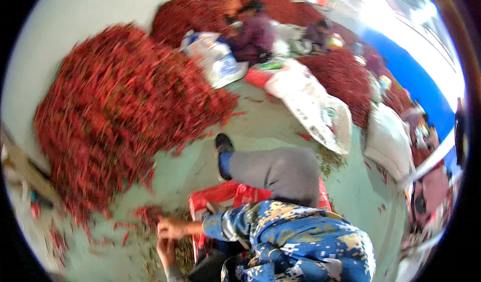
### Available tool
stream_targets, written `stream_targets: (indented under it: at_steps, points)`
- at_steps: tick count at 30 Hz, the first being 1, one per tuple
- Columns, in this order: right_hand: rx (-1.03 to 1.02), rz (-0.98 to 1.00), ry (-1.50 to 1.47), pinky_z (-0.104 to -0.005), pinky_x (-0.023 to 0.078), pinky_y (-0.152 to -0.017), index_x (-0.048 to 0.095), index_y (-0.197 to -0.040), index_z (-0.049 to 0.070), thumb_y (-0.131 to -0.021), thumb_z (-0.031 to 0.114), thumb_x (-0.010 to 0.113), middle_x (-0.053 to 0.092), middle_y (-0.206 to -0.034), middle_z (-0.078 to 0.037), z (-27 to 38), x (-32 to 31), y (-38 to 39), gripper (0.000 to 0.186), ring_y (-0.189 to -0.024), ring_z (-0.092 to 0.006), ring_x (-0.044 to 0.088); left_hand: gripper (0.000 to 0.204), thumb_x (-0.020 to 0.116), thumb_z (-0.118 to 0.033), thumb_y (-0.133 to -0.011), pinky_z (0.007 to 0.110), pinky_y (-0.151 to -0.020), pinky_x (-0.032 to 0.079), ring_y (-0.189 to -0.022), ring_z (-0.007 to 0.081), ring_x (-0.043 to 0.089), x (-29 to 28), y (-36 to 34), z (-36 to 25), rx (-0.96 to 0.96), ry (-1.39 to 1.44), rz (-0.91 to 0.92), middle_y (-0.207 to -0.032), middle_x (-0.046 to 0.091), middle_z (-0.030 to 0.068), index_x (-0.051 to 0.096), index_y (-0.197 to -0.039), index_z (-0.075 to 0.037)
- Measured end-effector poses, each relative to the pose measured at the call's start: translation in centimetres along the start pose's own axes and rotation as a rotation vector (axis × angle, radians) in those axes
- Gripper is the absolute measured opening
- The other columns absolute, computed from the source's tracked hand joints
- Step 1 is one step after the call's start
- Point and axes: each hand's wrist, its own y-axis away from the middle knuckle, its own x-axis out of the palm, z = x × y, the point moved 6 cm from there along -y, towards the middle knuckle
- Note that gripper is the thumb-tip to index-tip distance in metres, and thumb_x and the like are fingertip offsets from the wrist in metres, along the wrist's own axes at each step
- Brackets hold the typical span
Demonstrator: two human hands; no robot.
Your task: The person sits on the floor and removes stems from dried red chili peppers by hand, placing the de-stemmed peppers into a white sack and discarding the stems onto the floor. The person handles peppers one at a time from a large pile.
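Note:
My right hand (pixel 173 228), at the end of a blue camouflage sleeve (pixel 225 224), is closed, its fingers drawn together. What it pinches is too blurred to make out. Right below and against it is my left hand (pixel 167 253), its fingers mostly hidden behind the right. A small bunch of dried red chili peppers (pixel 149 214) shows just beyond my fingertips; whether either hand holds it I cannot tell. Stems and leafy scraps (pixel 184 254) lie beneath and beside my hands. A big heap of red chilies (pixel 120 96) rises ahead to the left.
My grey-trousered leg (pixel 270 169) stretches over red plastic bags (pixel 213 196). A white woven sack (pixel 313 106) lies ahead, and a full sack (pixel 388 139) stands at right. Several people, one in a purple top (pixel 256 34), sit among farther chili heaps (pixel 340 79). Loose chilies dot the green floor (pixel 200 157).

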Motion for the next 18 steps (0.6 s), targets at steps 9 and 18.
stream_targets:
  at_steps: [9,18]
  points:
    - [0.063,0.099,0.169,-0.0408,0.051,-0.072,0.065,-0.087,0.004,-0.09,0.029,0.065,0.067,-0.085,-0.013,-1.5,2.6,0.0,0.025,-0.08,-0.0296,0.066,0.015,0.058,-0.015,-0.095,0.025,-0.056,0.04,-0.063,0.006,0.047,-3.7,2.7,2.4,-0.215,-0.292,0.008,-0.068,0.056,-0.0029,0.063,-0.093,-0.001]
    - [0.322,-0.231,0.401,-0.0409,0.051,-0.07,0.064,-0.091,0.002,-0.088,0.04,0.067,0.068,-0.084,-0.012,-13.3,-6.5,-13.8,0.038,-0.079,-0.0268,0.066,0.012,0.058,-0.015,-0.098,0.023,-0.054,0.043,-0.062,0.0073,0.053,-6.9,2.7,2.6,-0.261,0.258,-0.25,-0.075,0.06,-0.0001,0.06,-0.103,-0.004]
